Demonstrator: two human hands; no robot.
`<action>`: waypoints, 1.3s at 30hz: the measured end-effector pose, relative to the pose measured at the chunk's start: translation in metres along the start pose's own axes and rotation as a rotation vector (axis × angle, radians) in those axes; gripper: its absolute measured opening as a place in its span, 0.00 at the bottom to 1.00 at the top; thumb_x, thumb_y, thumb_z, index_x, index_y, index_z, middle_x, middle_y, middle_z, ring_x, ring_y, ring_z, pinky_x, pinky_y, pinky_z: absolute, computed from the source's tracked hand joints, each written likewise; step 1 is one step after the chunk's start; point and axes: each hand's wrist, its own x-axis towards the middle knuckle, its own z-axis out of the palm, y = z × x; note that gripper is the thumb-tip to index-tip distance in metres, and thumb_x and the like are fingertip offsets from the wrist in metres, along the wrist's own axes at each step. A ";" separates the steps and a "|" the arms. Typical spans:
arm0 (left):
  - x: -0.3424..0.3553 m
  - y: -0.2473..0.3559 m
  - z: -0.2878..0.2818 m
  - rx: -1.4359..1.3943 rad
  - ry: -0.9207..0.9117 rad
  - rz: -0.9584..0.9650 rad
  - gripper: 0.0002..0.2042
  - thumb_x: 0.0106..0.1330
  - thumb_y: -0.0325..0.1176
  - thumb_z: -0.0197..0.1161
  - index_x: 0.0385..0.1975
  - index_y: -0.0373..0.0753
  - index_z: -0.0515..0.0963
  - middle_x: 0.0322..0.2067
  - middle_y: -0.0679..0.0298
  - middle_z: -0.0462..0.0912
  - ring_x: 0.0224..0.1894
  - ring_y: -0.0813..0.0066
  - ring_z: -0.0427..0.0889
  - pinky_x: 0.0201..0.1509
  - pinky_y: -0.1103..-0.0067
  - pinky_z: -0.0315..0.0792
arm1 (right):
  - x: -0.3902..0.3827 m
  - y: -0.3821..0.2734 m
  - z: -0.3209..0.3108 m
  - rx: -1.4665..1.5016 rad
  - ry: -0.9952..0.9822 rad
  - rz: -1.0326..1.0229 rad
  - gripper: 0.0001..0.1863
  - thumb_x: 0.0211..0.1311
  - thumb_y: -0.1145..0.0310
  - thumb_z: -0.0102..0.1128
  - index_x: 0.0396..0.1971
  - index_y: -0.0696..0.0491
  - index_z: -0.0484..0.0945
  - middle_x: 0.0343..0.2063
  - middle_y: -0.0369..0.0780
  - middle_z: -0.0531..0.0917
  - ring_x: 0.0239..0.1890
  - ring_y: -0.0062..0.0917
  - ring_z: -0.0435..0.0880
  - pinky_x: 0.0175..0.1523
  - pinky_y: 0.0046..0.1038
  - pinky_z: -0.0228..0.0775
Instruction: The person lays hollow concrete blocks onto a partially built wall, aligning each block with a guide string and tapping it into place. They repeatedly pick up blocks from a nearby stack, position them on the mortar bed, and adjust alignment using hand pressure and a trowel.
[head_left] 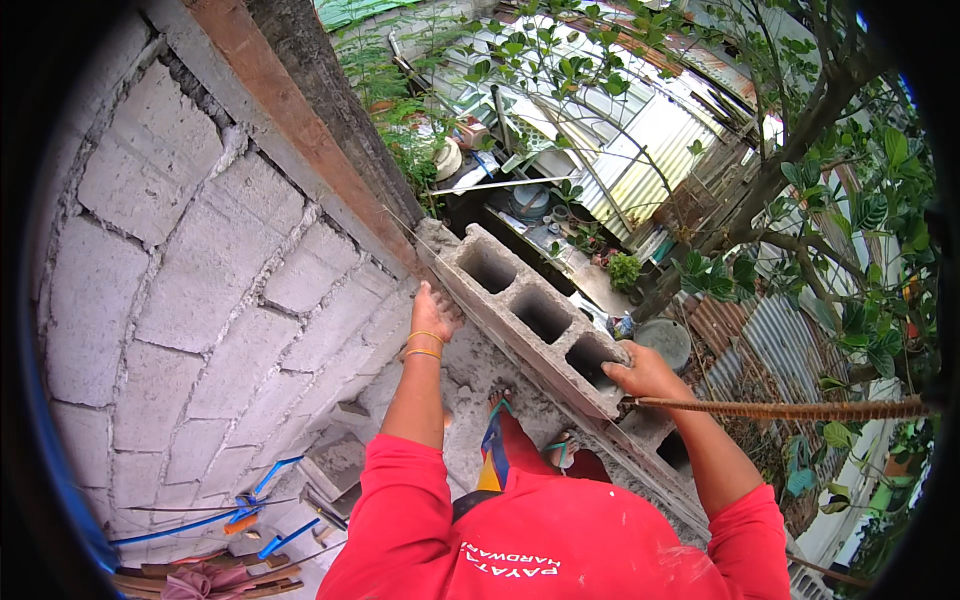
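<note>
A grey hollow concrete block [512, 288] with three open cells lies along the top of a low block wall, set slantwise in front of me. My right hand [645, 372] grips its near right end, the thumb at the rim of the last cell and the other fingers mostly hidden. To the left of the block, my left hand [437, 315] is held out with its fingers loosely apart and nothing visible in them. A thin string line runs close along the block's near side.
A rusty reinforcing bar [780, 408] juts across at the right, near my right forearm. At left rises a block wall [200, 270] with a wooden post [310, 130]. Loose blocks [335, 465] and blue-handled tools [240, 510] lie lower left. Tree branches and metal roofing lie beyond.
</note>
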 end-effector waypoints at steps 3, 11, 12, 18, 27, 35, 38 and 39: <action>0.032 -0.004 -0.008 -0.081 0.043 -0.160 0.53 0.73 0.73 0.42 0.82 0.35 0.39 0.82 0.40 0.34 0.84 0.41 0.36 0.80 0.40 0.29 | -0.003 -0.007 -0.001 0.146 -0.022 0.041 0.31 0.66 0.54 0.68 0.62 0.60 0.78 0.45 0.54 0.89 0.47 0.41 0.88 0.55 0.39 0.78; 0.071 0.002 0.011 -0.132 -0.397 -0.173 0.43 0.72 0.68 0.43 0.76 0.40 0.64 0.79 0.43 0.55 0.81 0.39 0.47 0.78 0.35 0.33 | 0.001 -0.020 0.001 0.240 -0.008 0.145 0.29 0.62 0.65 0.69 0.63 0.58 0.77 0.47 0.50 0.89 0.49 0.34 0.88 0.58 0.34 0.77; 0.070 0.004 0.013 -0.107 -0.497 -0.146 0.40 0.71 0.67 0.44 0.74 0.43 0.69 0.78 0.44 0.59 0.81 0.38 0.48 0.77 0.34 0.34 | 0.002 -0.021 0.002 0.206 0.001 0.159 0.29 0.62 0.66 0.68 0.63 0.58 0.77 0.47 0.50 0.89 0.49 0.35 0.88 0.58 0.34 0.77; 0.068 0.017 0.015 -0.019 -0.250 -0.449 0.38 0.68 0.65 0.52 0.71 0.46 0.74 0.77 0.46 0.63 0.79 0.31 0.50 0.75 0.31 0.21 | 0.004 -0.019 0.005 0.233 0.009 0.204 0.28 0.61 0.69 0.68 0.63 0.54 0.79 0.46 0.49 0.90 0.49 0.34 0.89 0.58 0.33 0.77; 0.075 0.019 0.011 -0.108 -0.285 -0.525 0.24 0.57 0.50 0.58 0.48 0.42 0.83 0.55 0.48 0.81 0.58 0.42 0.76 0.66 0.33 0.60 | 0.007 -0.013 0.016 0.297 0.050 0.185 0.26 0.59 0.74 0.62 0.61 0.55 0.81 0.42 0.46 0.91 0.43 0.28 0.87 0.54 0.30 0.78; 0.076 0.020 0.027 -0.120 -0.263 -0.443 0.14 0.60 0.46 0.59 0.31 0.43 0.81 0.35 0.55 0.84 0.38 0.50 0.79 0.53 0.41 0.71 | 0.003 -0.024 0.014 0.331 0.048 0.219 0.26 0.58 0.78 0.60 0.60 0.58 0.82 0.43 0.41 0.91 0.43 0.23 0.86 0.54 0.28 0.77; 0.078 0.018 0.028 -0.140 -0.275 -0.425 0.14 0.59 0.47 0.59 0.32 0.43 0.82 0.36 0.55 0.84 0.39 0.52 0.79 0.54 0.42 0.71 | 0.004 -0.023 0.015 0.310 0.062 0.202 0.27 0.58 0.78 0.60 0.60 0.59 0.82 0.44 0.41 0.91 0.44 0.23 0.86 0.54 0.28 0.77; 0.079 0.017 0.027 -0.133 -0.237 -0.415 0.14 0.59 0.47 0.59 0.33 0.43 0.82 0.37 0.55 0.85 0.39 0.52 0.80 0.55 0.42 0.71 | 0.004 -0.022 0.015 0.290 0.067 0.172 0.27 0.58 0.77 0.60 0.60 0.58 0.82 0.44 0.42 0.91 0.43 0.23 0.86 0.54 0.28 0.77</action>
